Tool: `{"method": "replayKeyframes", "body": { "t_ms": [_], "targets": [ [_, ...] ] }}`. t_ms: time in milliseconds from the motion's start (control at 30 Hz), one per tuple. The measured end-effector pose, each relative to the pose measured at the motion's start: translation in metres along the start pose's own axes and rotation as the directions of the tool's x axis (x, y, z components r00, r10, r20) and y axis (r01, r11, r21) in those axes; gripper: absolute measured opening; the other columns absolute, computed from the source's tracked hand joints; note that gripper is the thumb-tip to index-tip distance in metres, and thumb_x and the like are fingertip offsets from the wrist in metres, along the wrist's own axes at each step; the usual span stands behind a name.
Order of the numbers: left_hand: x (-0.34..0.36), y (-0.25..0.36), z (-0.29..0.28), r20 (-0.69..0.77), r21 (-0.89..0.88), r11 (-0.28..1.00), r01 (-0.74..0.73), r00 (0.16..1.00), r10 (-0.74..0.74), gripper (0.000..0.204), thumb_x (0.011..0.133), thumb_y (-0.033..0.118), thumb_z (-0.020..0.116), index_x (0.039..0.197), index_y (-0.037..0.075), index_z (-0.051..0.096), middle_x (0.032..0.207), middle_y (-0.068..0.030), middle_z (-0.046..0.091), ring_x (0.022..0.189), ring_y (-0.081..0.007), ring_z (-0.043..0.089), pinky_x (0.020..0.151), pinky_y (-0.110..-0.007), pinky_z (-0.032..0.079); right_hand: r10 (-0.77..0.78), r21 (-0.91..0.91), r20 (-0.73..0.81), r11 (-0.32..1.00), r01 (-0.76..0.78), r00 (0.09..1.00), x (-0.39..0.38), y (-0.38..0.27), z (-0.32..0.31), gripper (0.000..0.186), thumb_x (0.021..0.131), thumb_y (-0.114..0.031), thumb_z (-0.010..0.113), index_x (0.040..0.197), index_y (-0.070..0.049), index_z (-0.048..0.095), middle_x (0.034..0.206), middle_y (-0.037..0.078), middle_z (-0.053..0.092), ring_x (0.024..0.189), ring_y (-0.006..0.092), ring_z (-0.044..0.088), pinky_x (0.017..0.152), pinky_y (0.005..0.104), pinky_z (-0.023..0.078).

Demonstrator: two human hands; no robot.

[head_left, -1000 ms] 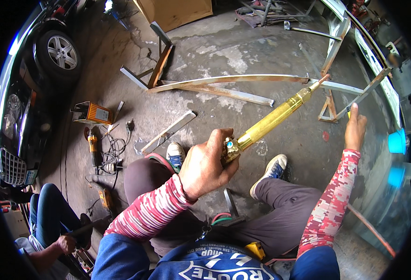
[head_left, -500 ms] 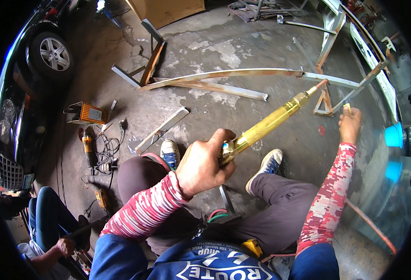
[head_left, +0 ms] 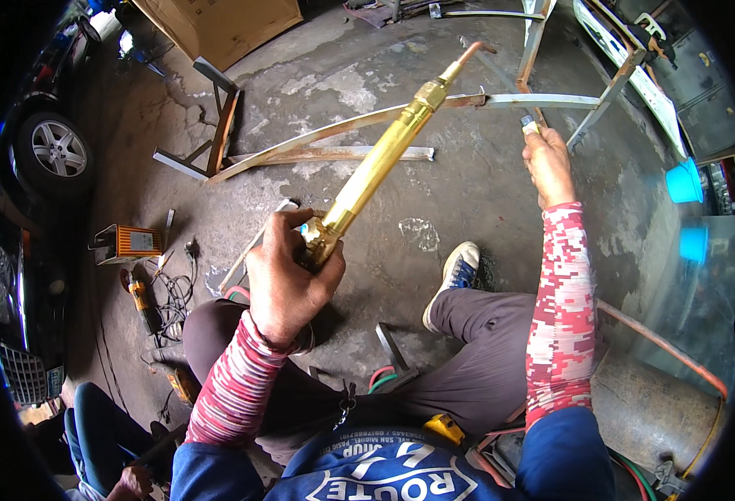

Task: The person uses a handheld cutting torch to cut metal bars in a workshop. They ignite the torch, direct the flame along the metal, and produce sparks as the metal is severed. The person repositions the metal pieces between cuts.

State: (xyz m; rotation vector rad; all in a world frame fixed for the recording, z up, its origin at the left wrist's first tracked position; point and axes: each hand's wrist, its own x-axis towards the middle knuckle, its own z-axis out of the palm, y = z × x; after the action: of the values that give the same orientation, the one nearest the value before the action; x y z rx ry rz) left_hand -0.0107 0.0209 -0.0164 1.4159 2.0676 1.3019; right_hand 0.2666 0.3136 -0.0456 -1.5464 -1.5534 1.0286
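Note:
My left hand (head_left: 288, 271) grips a brass torch (head_left: 379, 164) by its valve end. The torch slants up and right to a bent copper tip (head_left: 469, 52). My right hand (head_left: 549, 167) is closed around a small yellow lighter with a grey top (head_left: 531, 125), to the right of the torch and apart from it. Behind both hands a welded frame of rusty steel bars (head_left: 543, 100) lies on the concrete floor.
A car (head_left: 25, 275) stands at left, near a co-worker's legs (head_left: 92, 434). An orange-striped box (head_left: 134, 244), angle grinder (head_left: 140, 299) and tangled cords lie left. A cardboard sheet (head_left: 217, 25) is at back, blue buckets (head_left: 683, 182) at right, a metal cylinder (head_left: 643, 401) at lower right.
The torch now points more steeply upward, my left hand having moved left in the picture. My right hand with the lighter has moved left and up. The view has shifted.

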Motion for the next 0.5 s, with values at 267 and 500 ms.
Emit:
{"method": "replayKeyframes", "body": {
  "t_ms": [267,500],
  "targets": [
    [-0.008,-0.009,0.001,-0.007,-0.103,0.994,0.027,1.000,-0.027,0.041,0.082,0.004,0.077,0.121,-0.003,0.065,0.076,-0.0110,0.070,0.066,-0.0082,0.065,0.063,-0.025,0.052,-0.088,-0.042,-0.124,0.996,0.083,0.988,0.006,0.006,-0.003,0.024,0.105,-0.025,0.061,0.118,-0.006,0.065,0.085,-0.002,0.062,0.061,0.0036,0.052,0.052,0.0205,0.041],
    [-0.011,0.001,-0.001,0.145,0.033,0.987,-0.160,0.977,0.154,0.046,0.083,0.001,0.074,0.127,0.004,0.060,0.102,-0.0193,0.073,0.083,-0.0331,0.075,0.075,-0.040,0.058,-0.066,-0.081,-0.157,0.995,0.054,0.985,0.020,0.036,-0.004,0.029,0.100,-0.027,0.069,0.117,-0.004,0.070,0.084,0.004,0.071,0.071,0.0129,0.067,0.066,0.0313,0.051]
  ]
}}
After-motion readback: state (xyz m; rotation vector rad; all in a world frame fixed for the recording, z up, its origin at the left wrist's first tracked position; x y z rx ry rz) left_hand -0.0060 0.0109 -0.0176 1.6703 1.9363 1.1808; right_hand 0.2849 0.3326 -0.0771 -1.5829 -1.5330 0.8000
